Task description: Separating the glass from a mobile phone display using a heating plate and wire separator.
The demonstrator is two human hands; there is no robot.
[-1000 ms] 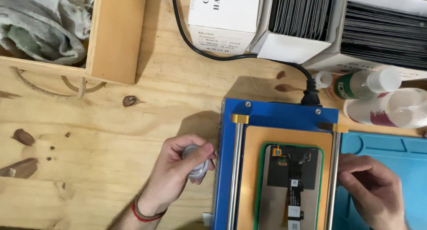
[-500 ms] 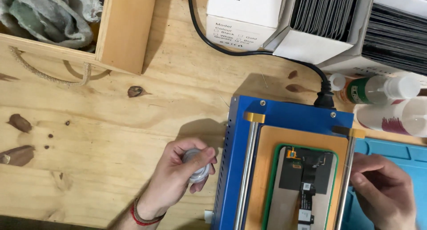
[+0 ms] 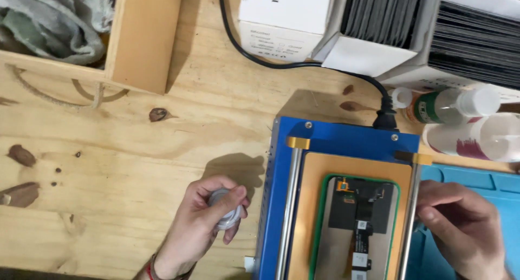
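Bare wooden table point(image 3: 135, 161) lies open leftward; bottles point(image 3: 466, 123) and boxes point(image 3: 346, 25) crowd the far right

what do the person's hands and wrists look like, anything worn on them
Both hands are bare: no gloves, and no rings that can be made out. The left hand has a thin red cord band around its wrist, with what looks like a darker band beside it. The forearm below is uncovered, with no sleeve in view. The right hand is cut off by the frame at the wrist, so nothing worn there can be seen.

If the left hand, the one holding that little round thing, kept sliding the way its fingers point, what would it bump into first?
Probably the left side of the blue machine. The left hand with its small round container points right toward it, with only bare wooden table between, though height is hard to judge.
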